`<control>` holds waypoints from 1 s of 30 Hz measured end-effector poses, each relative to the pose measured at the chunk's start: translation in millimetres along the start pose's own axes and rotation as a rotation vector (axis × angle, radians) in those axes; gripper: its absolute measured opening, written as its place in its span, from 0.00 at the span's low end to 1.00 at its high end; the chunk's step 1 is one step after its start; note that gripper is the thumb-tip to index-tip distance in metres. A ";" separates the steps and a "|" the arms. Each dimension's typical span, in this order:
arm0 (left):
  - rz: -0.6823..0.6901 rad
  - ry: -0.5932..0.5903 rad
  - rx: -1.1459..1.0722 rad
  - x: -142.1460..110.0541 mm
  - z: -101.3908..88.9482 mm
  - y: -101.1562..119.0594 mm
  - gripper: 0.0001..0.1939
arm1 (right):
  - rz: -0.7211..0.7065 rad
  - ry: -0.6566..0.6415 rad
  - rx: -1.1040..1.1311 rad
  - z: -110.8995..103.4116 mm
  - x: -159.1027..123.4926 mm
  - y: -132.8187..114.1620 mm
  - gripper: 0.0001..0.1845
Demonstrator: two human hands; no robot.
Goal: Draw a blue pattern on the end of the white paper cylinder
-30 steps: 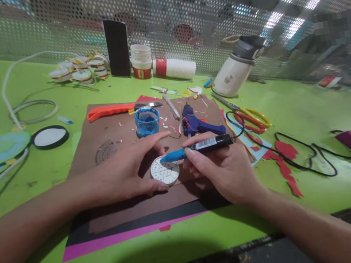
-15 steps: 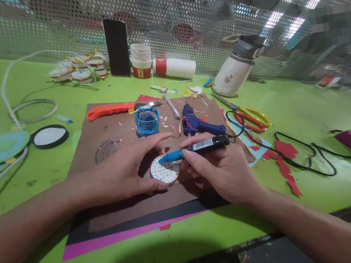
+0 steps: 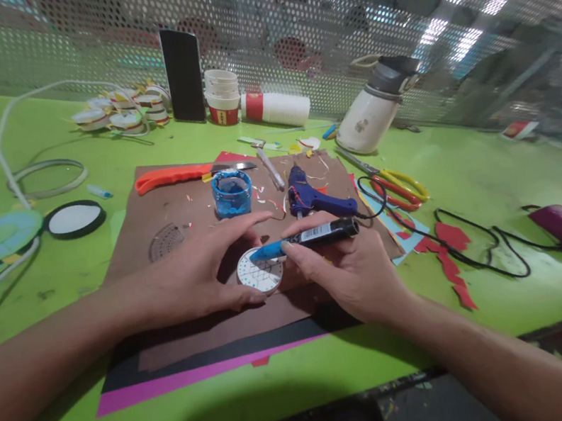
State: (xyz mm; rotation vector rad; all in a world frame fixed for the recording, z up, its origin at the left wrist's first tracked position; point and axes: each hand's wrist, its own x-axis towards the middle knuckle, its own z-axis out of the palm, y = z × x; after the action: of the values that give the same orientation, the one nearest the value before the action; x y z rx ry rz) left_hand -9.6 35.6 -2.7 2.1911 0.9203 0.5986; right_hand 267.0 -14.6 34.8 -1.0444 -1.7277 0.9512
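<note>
A black marker pen [image 3: 317, 235], its front end blue, slants left in the grip of my right hand [image 3: 354, 263]. Its tip meets the top of a small white round disc [image 3: 261, 280] or lid, which carries thin dark lines and blue dots near the rim. My left hand [image 3: 198, 267] steadies the disc at its left side, thumb at the near edge and index finger stretched out above. Just beyond the hands stands a blue-smeared paint jar [image 3: 232, 193]. Beneath everything lies a sheet of brown card [image 3: 190, 344].
A blue glue gun [image 3: 313, 194], an orange-handled knife [image 3: 173, 177] and scissors [image 3: 395, 184] lie around the card. Further back are a dark phone [image 3: 184, 76], paper cups [image 3: 277, 108] and a white bottle [image 3: 370, 113]. A black cable [image 3: 484, 266] crosses the right side.
The pen tip has shifted slightly over the disc, near its upper left edge. Both hands keep their hold, and the whole view has slid a little.
</note>
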 end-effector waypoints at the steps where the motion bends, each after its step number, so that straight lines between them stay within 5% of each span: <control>1: -0.004 -0.011 -0.004 -0.6 -2.2 2.1 0.53 | 0.000 -0.004 -0.007 -0.2 0.2 0.3 0.09; 8: -0.045 -0.106 -0.152 3.1 -12.2 15.8 0.53 | -0.030 0.016 -0.027 -0.1 1.0 -0.1 0.08; 17: -0.044 -0.085 -0.133 3.9 -9.8 15.2 0.55 | 0.025 0.134 -0.016 -0.2 -2.5 -3.6 0.10; 30: -0.033 -0.092 -0.157 3.3 -9.3 15.9 0.52 | 0.023 0.073 -0.067 0.1 -2.2 -1.9 0.09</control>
State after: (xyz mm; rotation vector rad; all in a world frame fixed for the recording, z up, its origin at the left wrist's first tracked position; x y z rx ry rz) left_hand -6.2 33.6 15.6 2.0418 0.8310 0.5319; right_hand 267.0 -17.3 35.9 -1.1311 -1.7003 0.8645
